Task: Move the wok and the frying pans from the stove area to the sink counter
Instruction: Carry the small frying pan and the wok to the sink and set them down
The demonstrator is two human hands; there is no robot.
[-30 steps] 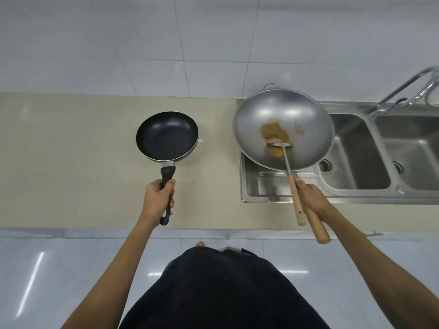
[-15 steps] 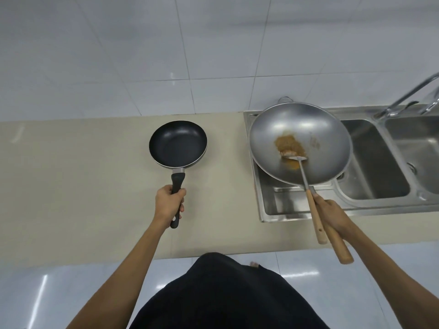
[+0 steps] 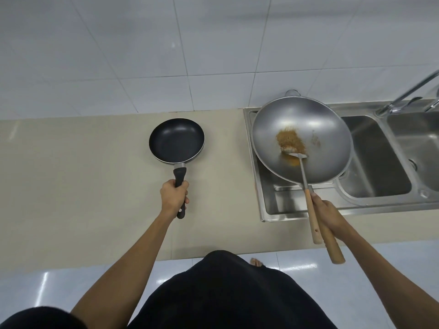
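Note:
A small black frying pan (image 3: 177, 140) is over the beige counter (image 3: 71, 174), and my left hand (image 3: 173, 198) grips its black handle. To the right, a large steel wok (image 3: 316, 129) with brown food residue is held above the sink's left drainboard (image 3: 280, 203). My right hand (image 3: 329, 213) is closed around the wok's wooden handle together with the wooden handle of a metal spatula (image 3: 300, 162), whose blade rests inside the wok. Whether the frying pan touches the counter I cannot tell.
A stainless double sink (image 3: 373, 157) fills the right side, with a faucet (image 3: 408, 93) at the back right. White tiled wall stands behind the counter. The counter's front edge runs just ahead of my body, above a glossy floor.
The view has tilted so both pans sit lower in the frame. The frying pan and the wok have both come slightly nearer the counter, and both hands keep their grips.

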